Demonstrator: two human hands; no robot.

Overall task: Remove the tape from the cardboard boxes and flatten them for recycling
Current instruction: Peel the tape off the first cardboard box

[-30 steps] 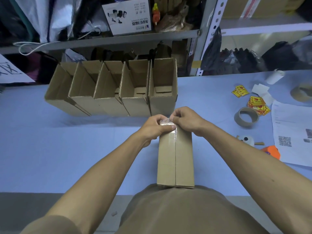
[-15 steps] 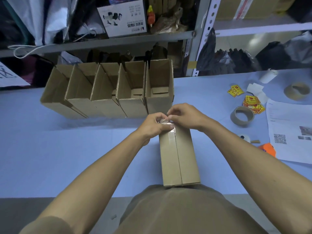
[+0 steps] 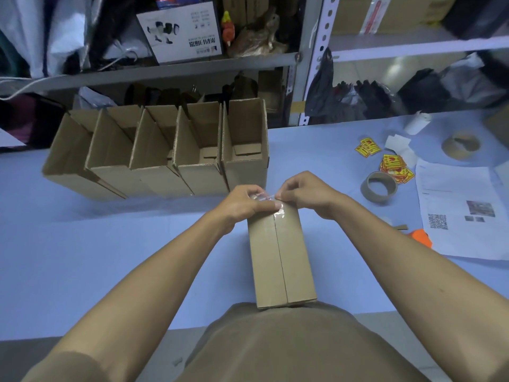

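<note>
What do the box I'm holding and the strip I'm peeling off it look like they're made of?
Box: plain brown corrugated cardboard, matte; the open boxes behind show fluted edges. Strip: seemingly clear plastic tape, glossy, crinkled and glinting.

Both of your bare forearms extend forward from the lower corners of the view and converge toward the centre. Your left hand [image 3: 245, 204] sits knuckles up, its fingers [image 3: 263, 206] curled and its thumb lying flat, pinching the clear tape [image 3: 264, 196]. Your right hand [image 3: 305, 193] is just beside it, wrist angled inward, with the fingertips bent down and pinching the same strip. The two hands nearly touch at the fingertips.
</note>
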